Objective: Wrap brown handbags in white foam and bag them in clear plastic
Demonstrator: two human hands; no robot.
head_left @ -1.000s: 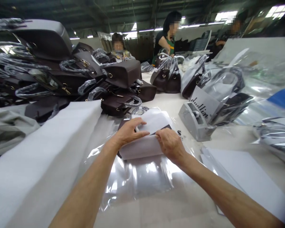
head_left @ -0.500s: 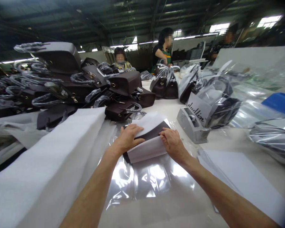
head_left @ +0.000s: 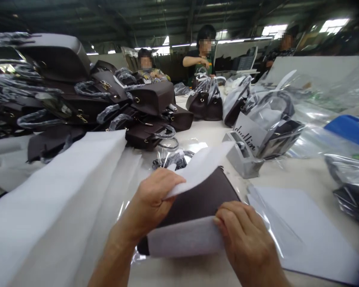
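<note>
A dark brown handbag (head_left: 199, 197) lies in front of me, with a white foam sheet (head_left: 185, 239) folded around its near side and its upper flap standing off the bag. My left hand (head_left: 149, 201) pinches the edge of that flap between thumb and fingers. On the right, my right hand (head_left: 247, 233) is closed on the lower fold of the sheet, its fingers curled against the bag. The bag's plastic-wrapped handle (head_left: 176, 159) shows behind the flap. Clear plastic lies around the bag.
A stack of white foam sheets (head_left: 56, 191) lies left. Brown handbags (head_left: 60, 59) are piled behind it. To the right stand a grey tape dispenser (head_left: 242, 157), a bagged handbag (head_left: 279, 137) and white sheets (head_left: 314, 227). Several people (head_left: 205, 56) are beyond the table.
Both hands and the handbag have come nearer to me. The upper foam flap is lifted higher by my left hand, uncovering more of the brown surface.
</note>
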